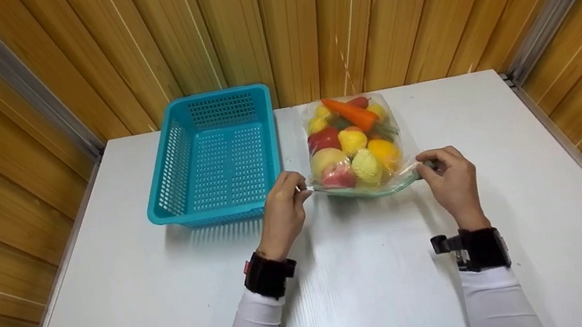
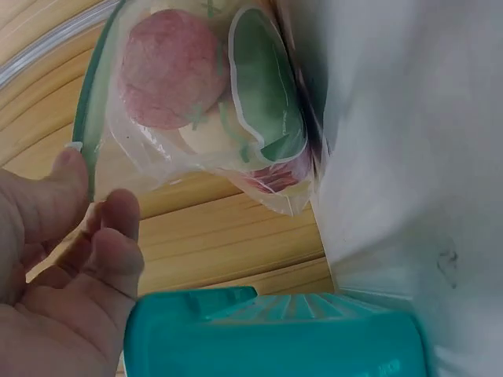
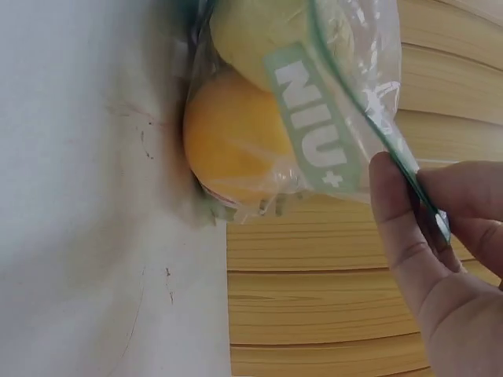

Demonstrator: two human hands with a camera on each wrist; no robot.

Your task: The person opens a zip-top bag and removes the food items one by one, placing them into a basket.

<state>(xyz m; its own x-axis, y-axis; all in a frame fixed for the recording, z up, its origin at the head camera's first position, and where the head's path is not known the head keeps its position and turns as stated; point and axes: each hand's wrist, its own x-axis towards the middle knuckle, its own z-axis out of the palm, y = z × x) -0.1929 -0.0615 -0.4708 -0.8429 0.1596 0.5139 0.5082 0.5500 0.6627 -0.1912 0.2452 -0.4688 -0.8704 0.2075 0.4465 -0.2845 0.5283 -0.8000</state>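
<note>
Clear plastic zip bag [image 1: 398, 175], soft-walled and packed with colourful fruit and vegetable pieces, rests on the far part of the white table [image 1: 377, 277], just right of the turquoise, rectangular plastic basket [image 1: 212, 213]. Its green zip strip [image 1: 368, 194] runs along the near side, raised off the table. The left hand [image 1: 283, 211] pinches the strip's left end between thumb and fingers; the right hand [image 1: 454, 185] pinches its right end the same way.

The film looks limp, thin and slippery, so most of the weight probably comes from the contents (how heavy they are, I cannot tell). The strip's two ends seem the firmest hold, though a palm beneath would likely spare the film.

Counted: one bag, one basket, two hands, two black wristbands [image 1: 267, 275]. Inside the bag show one long orange carrot [image 1: 350, 113], one round orange fruit [image 1: 383, 153], one knobbly yellow-green fruit [image 1: 366, 168] and several red, pink and yellow pieces, too overlapped for a sure total.
</note>
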